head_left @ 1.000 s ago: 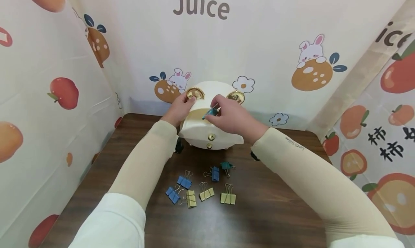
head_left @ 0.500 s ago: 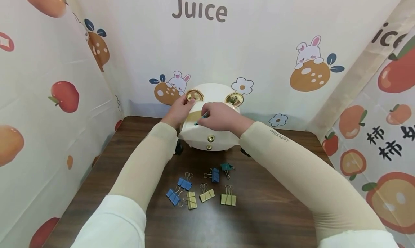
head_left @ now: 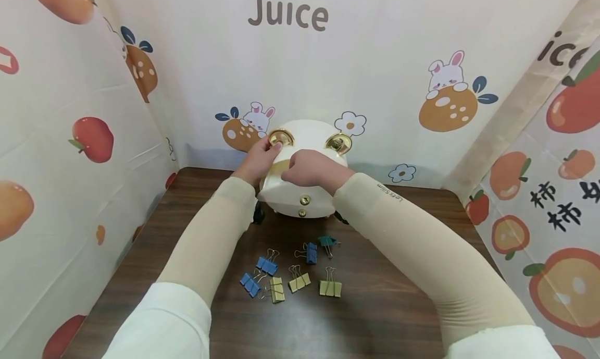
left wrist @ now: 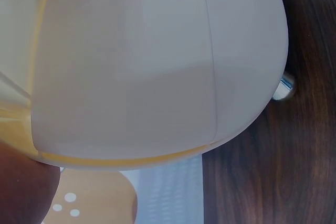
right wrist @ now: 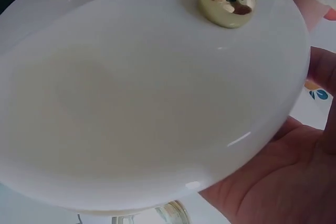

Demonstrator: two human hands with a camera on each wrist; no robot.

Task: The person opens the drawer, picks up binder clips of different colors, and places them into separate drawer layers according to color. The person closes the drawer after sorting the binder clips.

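Observation:
A white rounded box (head_left: 281,196) with gold knobs on its front stands at the back of the table, its front flap (right wrist: 131,103) tilted outward. My left hand (head_left: 257,161) grips the box's left side, thumb on top beside a round gold ring (head_left: 282,137). In the left wrist view, part of that hand (left wrist: 26,192) shows at the box's edge. My right hand (head_left: 311,169) reaches over the flap, fingers bent down into the opening. Its fingertips are hidden, and I cannot tell whether they hold a binder clip. The right wrist view shows its palm (right wrist: 278,177) behind the flap.
On the brown table (head_left: 375,307), in front of the box, lie several binder clips: a teal one (head_left: 327,241), blue ones such as this blue clip (head_left: 311,253), and yellow ones such as this yellow clip (head_left: 330,288). A fruit-print curtain (head_left: 389,77) hangs behind and along both sides.
My right hand moved left and down into the box's opening. The teal binder clip it pinched has gone out of sight. My left hand stayed on the box.

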